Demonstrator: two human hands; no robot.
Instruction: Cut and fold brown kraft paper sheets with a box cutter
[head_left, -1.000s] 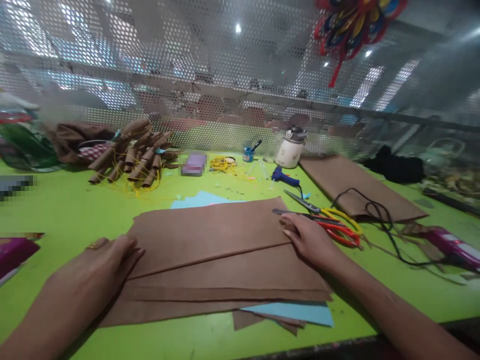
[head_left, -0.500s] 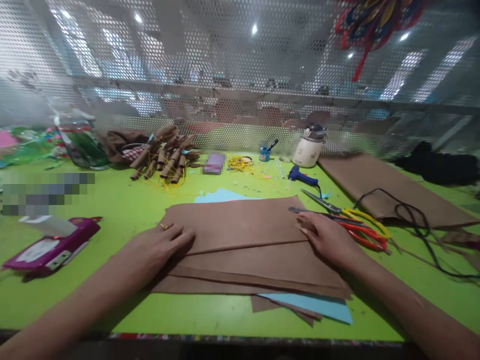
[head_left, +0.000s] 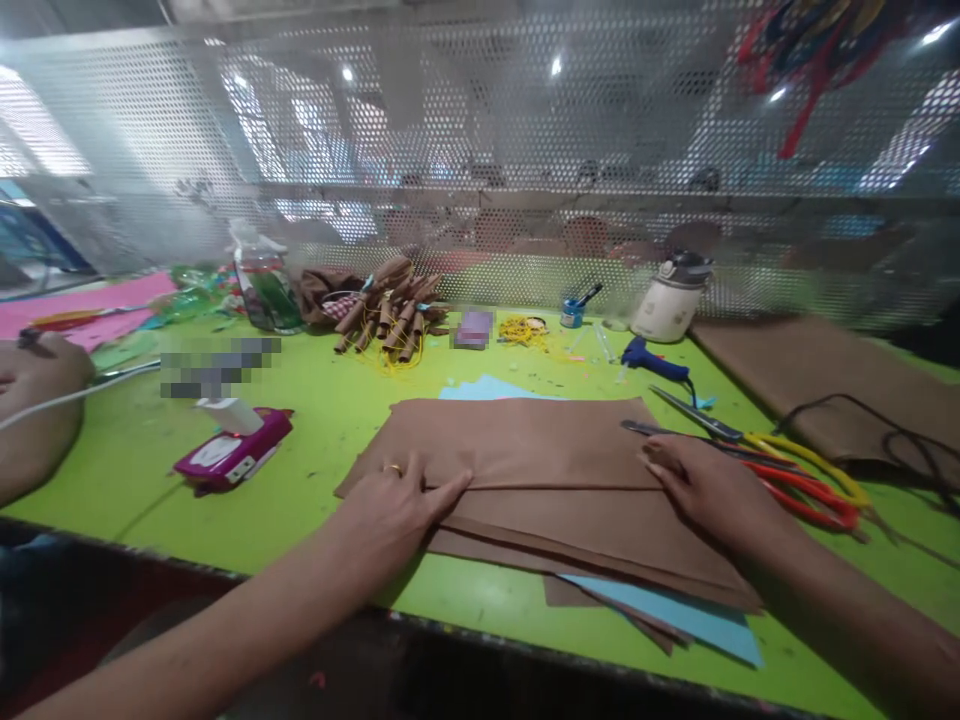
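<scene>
A folded brown paper sheet (head_left: 525,440) lies on a loose stack of brown sheets (head_left: 585,530), with light blue paper (head_left: 675,610) poking out below. My left hand (head_left: 394,510), a ring on one finger, holds the folded sheet at its left end, thumb along the front edge, where the paper is slightly creased. At the right end my right hand (head_left: 694,480) pinches the same sheet between thumb and fingers. Orange-handled scissors (head_left: 810,490) lie by the right hand, partly hidden by it, touching the yellow-handled scissors (head_left: 817,460).
Behind stand rolled brown paper tubes (head_left: 386,315) with yellow string, a blue glue gun (head_left: 652,360) and a white flask (head_left: 667,305). A purple power strip (head_left: 232,450) sits to the left. Another person's hand (head_left: 37,410) is at the far left. Large brown paper (head_left: 810,380) lies right.
The view has swung left, bringing in another person's hand. My left thumb now lies farther along the sheet's front edge; my right hand keeps its place at the right end.
</scene>
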